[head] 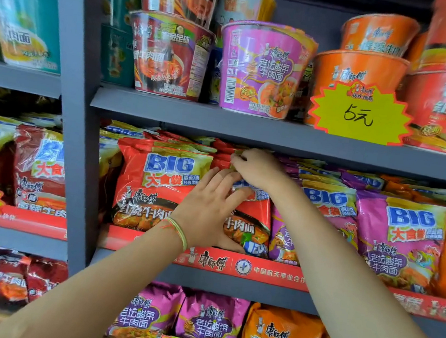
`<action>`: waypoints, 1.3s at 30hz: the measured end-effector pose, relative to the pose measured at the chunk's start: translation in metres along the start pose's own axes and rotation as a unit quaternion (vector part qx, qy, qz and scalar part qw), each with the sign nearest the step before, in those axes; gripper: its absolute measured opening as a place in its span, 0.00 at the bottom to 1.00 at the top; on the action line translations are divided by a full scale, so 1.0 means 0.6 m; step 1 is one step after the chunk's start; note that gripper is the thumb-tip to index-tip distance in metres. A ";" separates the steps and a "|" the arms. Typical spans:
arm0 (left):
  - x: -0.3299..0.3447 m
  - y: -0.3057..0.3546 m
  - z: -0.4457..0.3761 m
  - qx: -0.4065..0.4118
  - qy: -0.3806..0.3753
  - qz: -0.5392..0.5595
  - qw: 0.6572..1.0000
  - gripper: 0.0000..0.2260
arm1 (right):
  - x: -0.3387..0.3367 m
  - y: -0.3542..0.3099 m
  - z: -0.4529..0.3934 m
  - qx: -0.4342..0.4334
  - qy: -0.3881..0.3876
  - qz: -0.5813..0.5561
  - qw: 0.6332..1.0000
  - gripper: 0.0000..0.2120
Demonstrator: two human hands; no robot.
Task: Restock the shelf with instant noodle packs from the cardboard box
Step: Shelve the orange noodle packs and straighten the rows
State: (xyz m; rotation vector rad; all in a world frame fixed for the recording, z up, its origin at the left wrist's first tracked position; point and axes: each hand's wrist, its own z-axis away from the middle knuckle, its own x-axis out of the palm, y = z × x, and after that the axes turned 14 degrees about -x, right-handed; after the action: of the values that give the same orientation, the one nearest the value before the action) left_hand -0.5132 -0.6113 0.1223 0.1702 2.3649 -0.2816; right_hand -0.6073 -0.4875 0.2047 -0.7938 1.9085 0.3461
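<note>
On the middle grey metal shelf [277, 136], the left hand [208, 209] is pressing flat, fingers straight, on a shiny red plastic noodle pack [248, 223], while the right hand [258, 168] is pinching its top edge.

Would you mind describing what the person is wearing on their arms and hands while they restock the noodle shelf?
Both forearms are bare, with no sleeves in view and no gloves on either hand. The left hand has thin cord bracelets at the wrist: a pale yellow-green band and a finer orange-red strand beside it. The right hand and its wrist show no rings, watch or bands.
</note>
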 end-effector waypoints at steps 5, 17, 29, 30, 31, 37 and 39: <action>0.000 -0.002 0.002 -0.019 -0.024 -0.022 0.999 0.52 | -0.008 -0.005 -0.006 0.031 -0.057 -0.061 0.996 0.33; -0.007 0.021 0.015 -0.055 -0.003 -0.024 0.998 0.47 | -0.039 -0.020 0.001 0.049 -0.188 -0.169 0.966 0.40; -0.014 0.036 0.038 -0.090 0.075 0.000 0.993 0.37 | -0.015 0.011 -0.015 0.042 -0.043 -0.024 0.998 0.23; -0.017 0.028 0.042 -0.097 0.097 -0.006 0.991 0.37 | -0.015 0.011 -0.016 0.037 -0.042 -0.019 0.998 0.25; -0.020 0.020 0.045 -0.115 0.108 -0.009 0.987 0.39 | -0.015 0.011 -0.018 0.032 -0.043 -0.024 0.998 0.28; -0.020 -0.008 0.045 -0.143 0.034 -0.033 0.989 0.52 | -0.013 -0.009 -0.031 0.028 -0.094 -0.074 0.992 0.39; -0.017 -0.011 0.041 -0.136 0.016 -0.035 0.990 0.55 | -0.015 -0.014 -0.037 0.037 -0.122 -0.106 0.986 0.41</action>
State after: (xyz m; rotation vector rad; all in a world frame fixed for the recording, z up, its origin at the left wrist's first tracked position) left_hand -0.4909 -0.6246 0.1130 -0.0386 2.4162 0.0139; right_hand -0.6146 -0.5023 0.2236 -0.8551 1.5838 0.2284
